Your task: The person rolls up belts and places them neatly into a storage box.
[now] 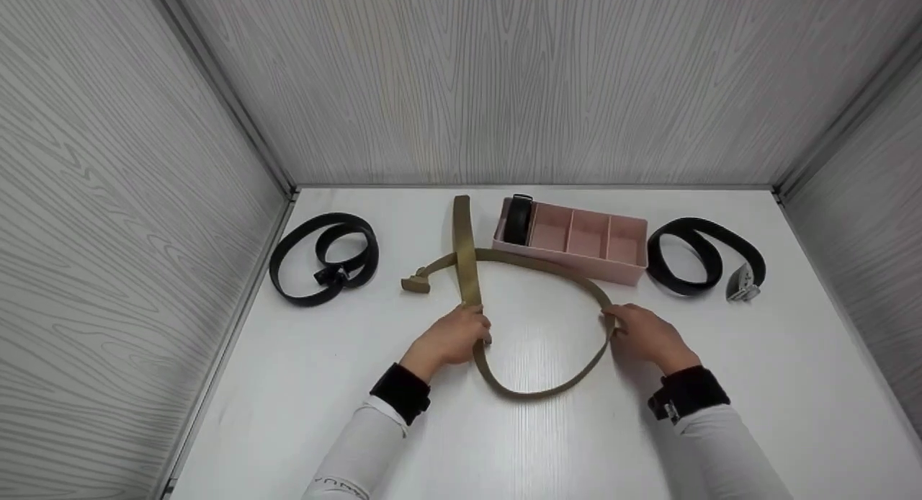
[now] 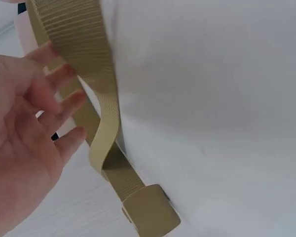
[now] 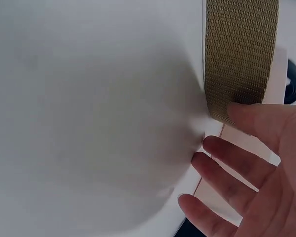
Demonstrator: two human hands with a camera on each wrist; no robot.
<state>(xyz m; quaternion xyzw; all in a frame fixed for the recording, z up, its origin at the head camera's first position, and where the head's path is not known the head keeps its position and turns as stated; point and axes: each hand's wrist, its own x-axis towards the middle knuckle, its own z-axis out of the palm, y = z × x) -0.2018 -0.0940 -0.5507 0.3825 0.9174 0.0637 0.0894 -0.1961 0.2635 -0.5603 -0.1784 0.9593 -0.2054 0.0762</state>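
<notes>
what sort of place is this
Probably a small work booth: a white tabletop with grey wood-grain panels on three sides, and a tan belt and pink divided tray on it.

The white worktop (image 1: 540,449) I'm looking at has a black belt (image 1: 371,255) coiled at its left and, at the right, a second black belt (image 1: 709,259) with a silvery buckle (image 1: 742,284). Between them a tan belt (image 1: 468,269) spreads in a wide loop, crossing over itself near its buckle, just in front of a pink compartment tray (image 1: 569,261).
</notes>
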